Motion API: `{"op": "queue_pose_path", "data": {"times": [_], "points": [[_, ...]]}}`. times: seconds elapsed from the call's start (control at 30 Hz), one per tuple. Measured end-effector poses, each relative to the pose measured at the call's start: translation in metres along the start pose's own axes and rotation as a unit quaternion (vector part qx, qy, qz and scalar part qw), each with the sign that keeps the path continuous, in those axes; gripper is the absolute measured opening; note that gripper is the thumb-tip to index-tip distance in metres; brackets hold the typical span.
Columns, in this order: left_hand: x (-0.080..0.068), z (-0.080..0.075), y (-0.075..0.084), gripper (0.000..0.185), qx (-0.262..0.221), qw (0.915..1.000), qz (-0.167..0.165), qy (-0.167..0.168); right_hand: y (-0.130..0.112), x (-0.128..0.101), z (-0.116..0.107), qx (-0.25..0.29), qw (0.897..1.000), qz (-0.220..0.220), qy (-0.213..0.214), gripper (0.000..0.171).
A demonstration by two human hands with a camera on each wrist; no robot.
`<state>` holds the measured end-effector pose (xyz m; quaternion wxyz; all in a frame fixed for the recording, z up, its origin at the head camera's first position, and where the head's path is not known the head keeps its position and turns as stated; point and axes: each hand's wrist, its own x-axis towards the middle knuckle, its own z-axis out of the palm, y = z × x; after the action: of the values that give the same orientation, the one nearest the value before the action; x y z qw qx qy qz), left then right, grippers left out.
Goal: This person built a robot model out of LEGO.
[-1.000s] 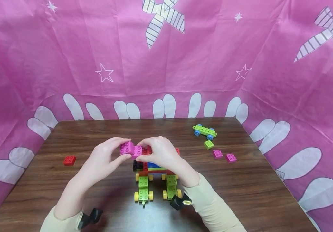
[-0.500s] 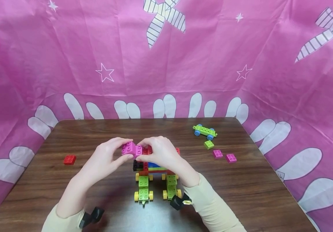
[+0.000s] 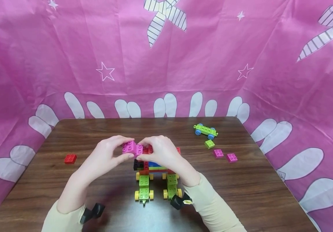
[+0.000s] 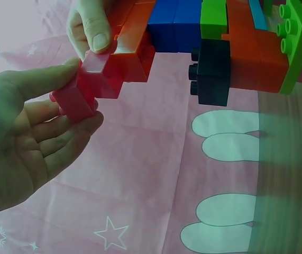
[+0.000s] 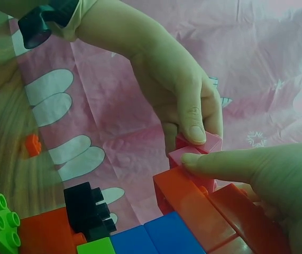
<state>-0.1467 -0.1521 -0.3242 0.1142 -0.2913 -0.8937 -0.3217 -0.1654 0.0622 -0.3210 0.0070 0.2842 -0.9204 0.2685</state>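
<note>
Left hand (image 3: 104, 156): fingers pinched around pink brick (image 3: 128, 147). Right hand (image 3: 162, 152): thumb and fingertips gripping adjoining pink brick (image 3: 138, 149) atop wheeled brick model (image 3: 155, 175) on table (image 3: 242, 193).

Both arms come in from the bottom, cream long sleeves pushed up a bit, black wrist straps on each. Left hand (image 3: 108, 154) is angled up and to the right, thumb underneath and fingers curled over the top, pinching a small pink plastic building brick (image 3: 128, 147). Right hand (image 3: 161, 152) sits just beside it, knuckles up, fingertips nearly meeting the left ones. From the right wrist view its index finger (image 5: 230, 163) lies flat, pressing down on a second pink brick next to the left thumb.
</note>
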Motion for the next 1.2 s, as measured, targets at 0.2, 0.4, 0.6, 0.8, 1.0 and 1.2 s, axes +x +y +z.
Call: {"op": "queue_pose_path", "data": {"times": [0.2, 0.4, 0.6, 0.8, 1.0, 1.2], "points": [[0.002, -0.002, 0.002, 0.046, 0.002, 1.0, -0.001, -0.007, 0.0, 0.0, 0.0, -0.001, 1.0, -0.003, 0.0, 0.042], [0.005, -0.005, 0.002, 0.047, 0.001, 0.9996, -0.009, -0.026, 0.001, 0.0, 0.0, 0.001, 1.0, -0.005, 0.0, 0.041], [0.007, -0.008, 0.003, 0.048, 0.002, 0.9989, -0.019, -0.044, 0.001, 0.0, 0.0, 0.0, 1.0, -0.004, -0.001, 0.041], [0.009, -0.011, 0.005, 0.049, 0.001, 0.9975, -0.033, -0.063, 0.0, 0.0, 0.0, -0.003, 1.0, -0.002, -0.001, 0.04], [0.013, -0.015, 0.007, 0.047, 0.011, 0.9956, -0.036, -0.086, -0.001, 0.0, 0.0, -0.002, 1.0, -0.001, -0.002, 0.04], [0.018, -0.017, 0.008, 0.043, 0.021, 0.9939, -0.028, -0.105, -0.001, 0.0, 0.0, -0.003, 1.0, 0.002, -0.002, 0.04]]}}
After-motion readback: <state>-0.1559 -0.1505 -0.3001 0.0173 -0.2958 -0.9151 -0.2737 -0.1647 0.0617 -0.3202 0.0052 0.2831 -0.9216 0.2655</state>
